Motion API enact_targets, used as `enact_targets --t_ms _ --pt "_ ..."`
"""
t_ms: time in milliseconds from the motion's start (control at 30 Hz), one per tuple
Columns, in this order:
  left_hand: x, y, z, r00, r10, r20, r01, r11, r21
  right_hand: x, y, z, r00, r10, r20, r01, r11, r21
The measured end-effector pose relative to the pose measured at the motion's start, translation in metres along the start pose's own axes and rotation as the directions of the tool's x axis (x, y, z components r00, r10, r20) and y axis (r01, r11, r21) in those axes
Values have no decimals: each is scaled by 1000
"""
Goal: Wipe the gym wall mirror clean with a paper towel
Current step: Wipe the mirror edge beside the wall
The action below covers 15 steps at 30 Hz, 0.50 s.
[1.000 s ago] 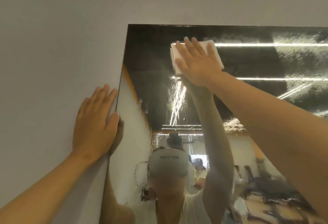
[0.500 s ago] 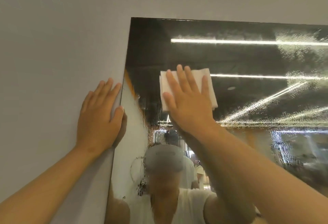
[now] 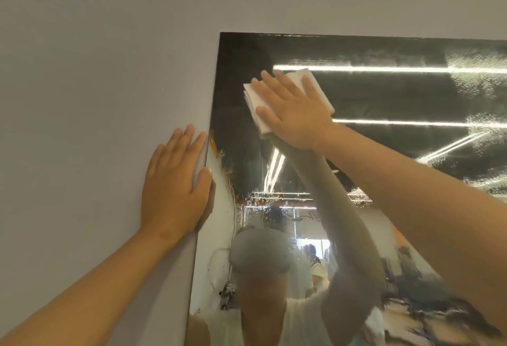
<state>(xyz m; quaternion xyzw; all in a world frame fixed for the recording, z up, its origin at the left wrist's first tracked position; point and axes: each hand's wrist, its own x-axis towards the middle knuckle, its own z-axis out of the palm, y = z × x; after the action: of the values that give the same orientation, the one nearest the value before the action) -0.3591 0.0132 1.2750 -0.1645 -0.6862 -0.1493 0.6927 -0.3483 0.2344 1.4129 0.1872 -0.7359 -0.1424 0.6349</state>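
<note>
The wall mirror [image 3: 384,93] fills the right half of the view, its top left corner near the middle. Wet droplets and streaks cover its right part and a band below my hand. My right hand [image 3: 293,109] presses a folded white paper towel [image 3: 253,99] flat against the glass near the upper left corner, fingers straight. My left hand [image 3: 172,186] lies flat on the grey wall, its thumb at the mirror's left edge.
The plain grey wall [image 3: 96,85] runs to the left of and above the mirror. The glass reflects ceiling light strips, my own arm and headset, and a gym room with people far behind.
My right hand has slid the towel up the glass again after coming down half a second ago. My left hand has stayed on the wall.
</note>
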Motion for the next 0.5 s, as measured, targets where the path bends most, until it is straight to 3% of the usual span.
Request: enact_targets --t_ms 267,500 --pt "-1 1 0 1000 -6 -16 6 1000 -14 52 -17 -11 980 196 33 -198 977 74" --pt "-1 4 -1 1000 -12 -17 11 999 -37 -19 -69 3 997 75 -22 -74 995 64"
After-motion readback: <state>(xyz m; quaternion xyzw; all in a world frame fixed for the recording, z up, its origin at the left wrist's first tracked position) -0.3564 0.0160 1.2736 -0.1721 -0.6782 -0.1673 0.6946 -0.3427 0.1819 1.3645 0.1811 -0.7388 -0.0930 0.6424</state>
